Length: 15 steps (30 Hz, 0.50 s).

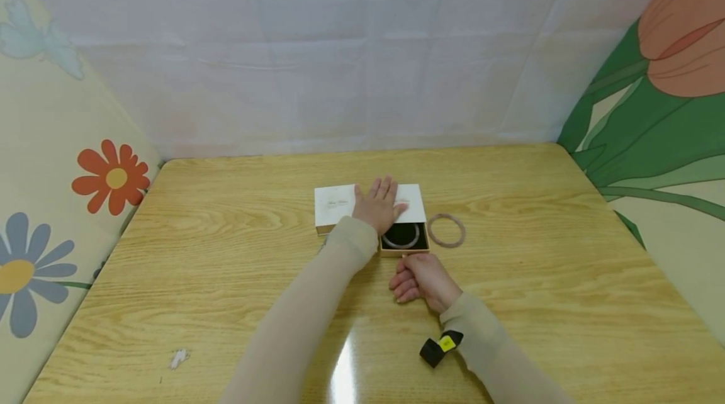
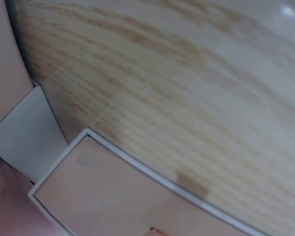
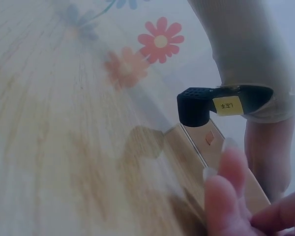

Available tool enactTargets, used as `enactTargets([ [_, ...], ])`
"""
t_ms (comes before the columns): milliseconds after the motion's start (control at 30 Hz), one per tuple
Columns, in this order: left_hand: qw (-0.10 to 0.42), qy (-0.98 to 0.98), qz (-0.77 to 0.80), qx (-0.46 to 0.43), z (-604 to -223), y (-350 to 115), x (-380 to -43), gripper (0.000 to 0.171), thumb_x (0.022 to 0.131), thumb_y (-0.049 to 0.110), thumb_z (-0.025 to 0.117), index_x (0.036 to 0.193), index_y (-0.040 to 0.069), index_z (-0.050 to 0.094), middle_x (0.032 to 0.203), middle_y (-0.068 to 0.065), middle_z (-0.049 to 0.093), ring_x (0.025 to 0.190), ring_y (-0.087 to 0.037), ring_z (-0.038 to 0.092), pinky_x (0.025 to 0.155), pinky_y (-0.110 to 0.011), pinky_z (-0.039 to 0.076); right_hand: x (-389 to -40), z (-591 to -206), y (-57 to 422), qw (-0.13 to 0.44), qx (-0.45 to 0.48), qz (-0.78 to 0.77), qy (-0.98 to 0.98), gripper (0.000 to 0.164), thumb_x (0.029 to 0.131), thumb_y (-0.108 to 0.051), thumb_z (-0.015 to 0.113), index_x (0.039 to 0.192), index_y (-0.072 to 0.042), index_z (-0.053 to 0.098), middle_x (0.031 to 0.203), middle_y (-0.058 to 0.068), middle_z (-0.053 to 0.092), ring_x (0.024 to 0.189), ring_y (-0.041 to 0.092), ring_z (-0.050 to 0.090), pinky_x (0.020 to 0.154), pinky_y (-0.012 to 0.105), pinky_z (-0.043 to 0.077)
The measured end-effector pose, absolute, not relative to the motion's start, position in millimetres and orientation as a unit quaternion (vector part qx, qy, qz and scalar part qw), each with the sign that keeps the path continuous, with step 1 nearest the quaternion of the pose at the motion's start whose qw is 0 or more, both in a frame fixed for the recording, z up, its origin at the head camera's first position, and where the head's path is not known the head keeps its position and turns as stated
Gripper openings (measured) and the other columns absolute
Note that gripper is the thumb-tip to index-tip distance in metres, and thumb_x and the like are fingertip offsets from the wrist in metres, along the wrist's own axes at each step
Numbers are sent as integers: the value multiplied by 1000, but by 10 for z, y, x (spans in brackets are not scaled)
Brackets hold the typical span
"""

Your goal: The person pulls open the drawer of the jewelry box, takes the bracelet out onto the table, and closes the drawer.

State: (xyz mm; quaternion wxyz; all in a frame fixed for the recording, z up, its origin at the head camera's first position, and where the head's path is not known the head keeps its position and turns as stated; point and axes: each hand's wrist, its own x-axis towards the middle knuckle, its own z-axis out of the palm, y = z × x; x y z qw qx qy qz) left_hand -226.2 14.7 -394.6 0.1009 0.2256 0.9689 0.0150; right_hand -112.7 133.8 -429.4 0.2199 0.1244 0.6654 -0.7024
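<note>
White box (image 1: pixel 414 201) beside second box (image 1: pixel 333 204) had drawer (image 1: pixel 404 253) partly out, bracelet (image 1: pixel 401 246) inside. Left hand (image 1: pixel 376 207) lay flat across boxes, gripping nothing. Right hand (image 1: pixel 423 281) curled at drawer front; grip couldn't be told. Other bracelet (image 1: pixel 447 245) lay on table (image 1: pixel 544 253) just right.

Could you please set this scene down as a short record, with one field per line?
Surface: wood-grain table
Left box: white, top partly covered by the left hand
Right box: white, its dark-lined drawer partly out toward the person
In the drawer: one bangle, partly hidden
Loose ring: flat on the table, right of the drawer
Left hand: fingers spread, resting over both boxes
Right hand: fingers curled by the drawer's front; whether they grip it is unclear
</note>
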Motion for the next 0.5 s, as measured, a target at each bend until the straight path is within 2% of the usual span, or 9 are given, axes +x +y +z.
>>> enactTargets([
  [500,102,969,13,224,-3970,147,-2272,66,104,51,16,158,13,8,163,-3,2,148,-19,2,115,-56,7,-1115,-4319,1334,221,127,-702,665,24,99,-4,36,86,4,54,64,8,65,49,12,62,47,26,53],
])
